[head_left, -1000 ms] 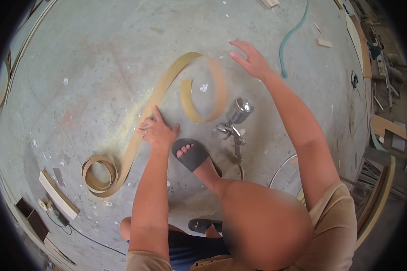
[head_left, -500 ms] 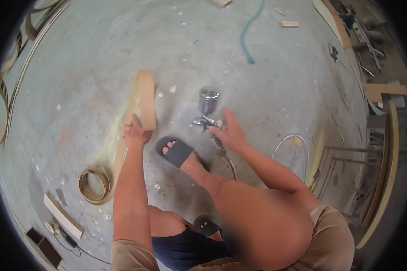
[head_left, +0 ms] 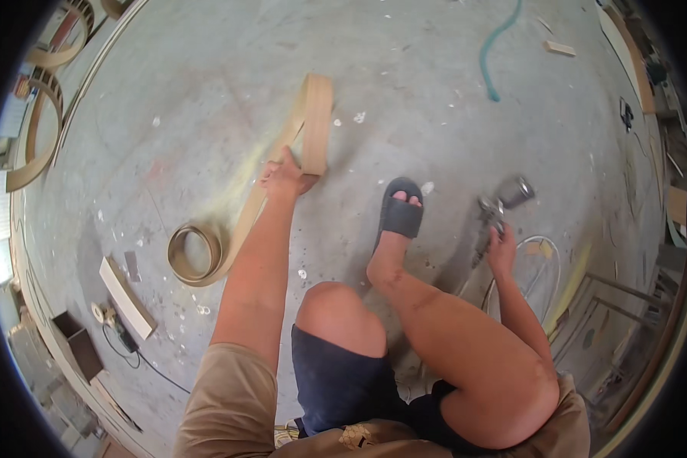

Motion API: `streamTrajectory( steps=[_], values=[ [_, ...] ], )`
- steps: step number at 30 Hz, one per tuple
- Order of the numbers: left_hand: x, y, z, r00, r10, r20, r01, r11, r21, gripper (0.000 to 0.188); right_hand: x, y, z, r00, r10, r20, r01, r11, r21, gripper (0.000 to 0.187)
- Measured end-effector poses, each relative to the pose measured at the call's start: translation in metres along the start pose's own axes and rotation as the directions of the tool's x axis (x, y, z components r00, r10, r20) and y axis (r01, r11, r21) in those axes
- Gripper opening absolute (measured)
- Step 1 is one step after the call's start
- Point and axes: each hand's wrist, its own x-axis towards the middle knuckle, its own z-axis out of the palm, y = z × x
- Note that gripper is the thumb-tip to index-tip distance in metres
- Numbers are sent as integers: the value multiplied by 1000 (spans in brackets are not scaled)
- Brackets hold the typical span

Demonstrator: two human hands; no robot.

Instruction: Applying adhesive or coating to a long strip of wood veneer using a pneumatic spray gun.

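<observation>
My left hand [head_left: 285, 178] is closed around a light wood-coloured edging strip [head_left: 317, 126], near where it folds over into a loop. From there the strip runs back toward me along the floor to its coiled roll [head_left: 195, 255]. To the right of my foot, my right hand [head_left: 501, 250] grips a metal spray gun [head_left: 491, 211]. The gun's shiny cup [head_left: 517, 191] tilts out to the right, and a hose trails back from its handle toward my leg. Part of the right hand's fingers is hidden behind the grip.
My sandalled foot [head_left: 401, 212] stands between the two hands. A green hose [head_left: 487, 65] and a small wood block [head_left: 559, 49] lie farther off. At left are a curved pale piece [head_left: 127, 299], a corded tool [head_left: 116, 328] and large bent-wood rings [head_left: 46, 126]. A metal frame [head_left: 588, 313] is at right.
My right hand has closed on the spray gun, which has shifted right and tipped over sideways. The left hand still holds the edging strip. The whole view has turned.
</observation>
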Motion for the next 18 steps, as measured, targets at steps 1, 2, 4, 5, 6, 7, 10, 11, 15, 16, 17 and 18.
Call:
streamTrajectory(
  steps=[1, 2, 4, 5, 6, 7, 10, 11, 15, 16, 17, 18],
  values=[
    [-2, -7, -8, 1000, -11, 23, 12, 999, -40, 124, -1, 6, -2, 993, 112, 30, -114, 992, 51, 34],
    [-6, -8, -15, 999, -28, 25, 29, 999, -43, 124, -1, 19, -6, 993, 105, 46, -107, 993, 47, 34],
    [-11, -2, -28, 992, -84, 97, 91, 994, -62, 127, 2, 44, -10, 995, 94, 27, -98, 959, 267, 34],
    [-14, -3, -31, 990, -98, 100, 104, 993, -60, 127, 1, 42, -10, 995, 93, 40, -100, 959, 265, 34],
    [-19, -3, -33, 992, -87, 87, 98, 986, -135, 124, 2, 40, -13, 991, 97, 92, -113, 974, 194, 34],
    [-23, -3, -32, 995, -75, 73, 89, 974, -208, 122, 3, 37, -17, 984, 105, 141, -123, 985, 122, 33],
    [-21, -17, -12, 980, 31, -195, -123, 870, -477, 104, 5, 22, -29, 974, 52, 220, -56, 998, 13, 44],
    [-21, -15, -9, 981, 32, -192, -122, 870, -478, 104, 7, 18, -37, 962, -37, 269, 55, 997, -58, 53],
    [-27, -11, -28, 818, 164, -552, -527, 601, -601, 72, 11, -30, -57, 994, 55, 97, -3, 884, -467, 89],
    [-25, 1, -42, 786, 168, -595, -567, 578, -586, 63, 18, -30, -66, 983, -184, -19, 144, 826, -546, 88],
    [-20, 15, -62, 791, 170, -588, -562, 582, -587, 63, 32, -59, -76, 958, -284, -43, 210, 794, -571, 84],
    [-16, 33, -90, 816, 206, -540, -546, 582, -603, 58, 47, -101, -88, 923, -379, -64, 267, 754, -600, 80]
  ],
)
